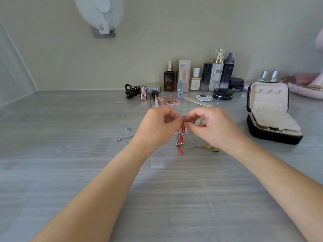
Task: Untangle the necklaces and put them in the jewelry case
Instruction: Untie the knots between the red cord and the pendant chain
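A tangle of necklaces (181,137) hangs between my hands above the grey table: a red cord strand wound with thin gold chains. My left hand (157,126) and my right hand (211,126) both pinch the top of the tangle, fingertips nearly touching. The gold chain's lower end with a gold pendant (215,149) trails on the table under my right wrist. A silver chain (125,138) lies loose on the table left of my left hand. The black jewelry case (272,133) stands open at the right, its beige lining showing.
Cosmetic bottles (216,72) line the back wall, with a black hair claw (131,91), brushes, a pink palette (168,100) and a black jar (223,93) in front. A pink tray (307,88) sits at far right.
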